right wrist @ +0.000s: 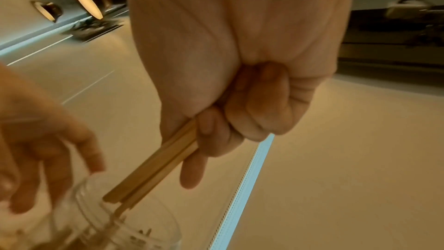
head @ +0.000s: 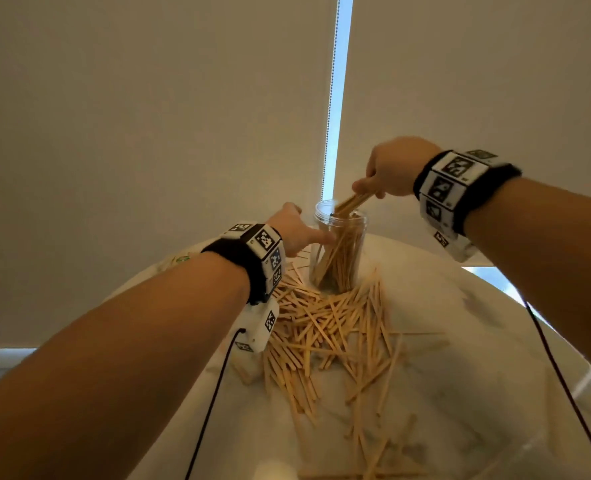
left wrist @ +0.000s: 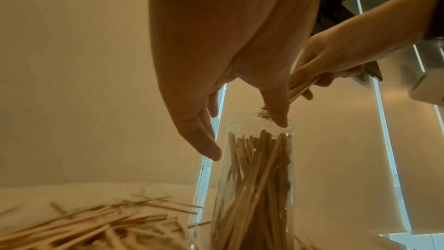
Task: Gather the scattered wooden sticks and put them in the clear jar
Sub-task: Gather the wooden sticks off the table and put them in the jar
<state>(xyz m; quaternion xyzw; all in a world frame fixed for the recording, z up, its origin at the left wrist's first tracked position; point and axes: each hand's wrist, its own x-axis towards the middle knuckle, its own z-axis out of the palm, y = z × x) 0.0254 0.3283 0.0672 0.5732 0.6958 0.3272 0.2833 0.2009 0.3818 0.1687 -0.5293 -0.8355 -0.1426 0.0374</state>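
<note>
A clear jar (head: 339,251) (left wrist: 259,178) (right wrist: 108,225) stands upright on the far side of a white round table (head: 460,358), holding many wooden sticks. My right hand (head: 368,190) (right wrist: 204,140) grips a small bundle of sticks (head: 351,202) (right wrist: 153,168) (left wrist: 301,87) slanted down, its lower ends inside the jar mouth. My left hand (head: 308,223) (left wrist: 247,138) is spread at the jar's top, thumb on the rim and straight fingers beside the wall. Scattered sticks (head: 332,327) (left wrist: 84,221) lie in a heap in front of the jar.
Pale roller blinds hang right behind the table, with a bead chain (head: 330,98) in the gap between them. Black cables (head: 211,403) trail from both wrist cameras across the table. A small green-marked item (head: 183,258) lies at the far left edge.
</note>
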